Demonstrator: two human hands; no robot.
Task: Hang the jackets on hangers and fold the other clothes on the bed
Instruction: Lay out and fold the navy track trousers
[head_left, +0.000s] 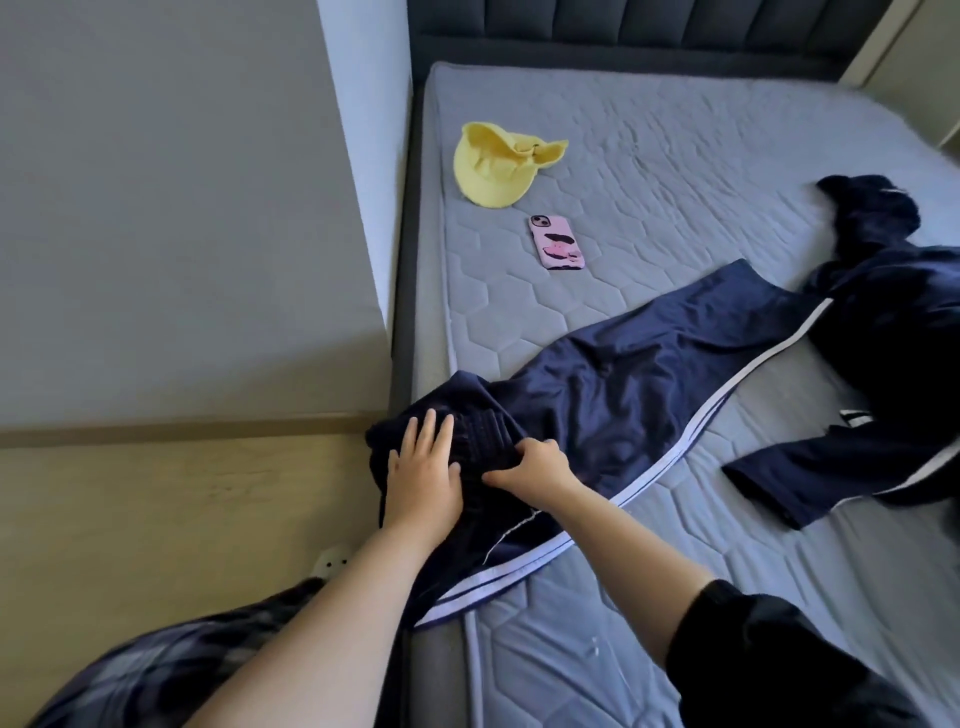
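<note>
Navy track pants (639, 374) with white side stripes lie stretched across the near left part of the bed (675, 156), their ribbed waistband hanging over the mattress corner. My left hand (423, 467) lies flat on the waistband with fingers straight. My right hand (530, 465) pinches the waistband fabric just beside it. A navy jacket (893, 332) with white stripes lies crumpled at the right side of the bed.
A yellow cap (493, 166) and a pink-cased phone (557, 242) lie on the mattress beyond the pants. A grey wall (182, 208) and wooden floor (156, 519) border the bed on the left. The dark headboard (623, 26) runs along the far end.
</note>
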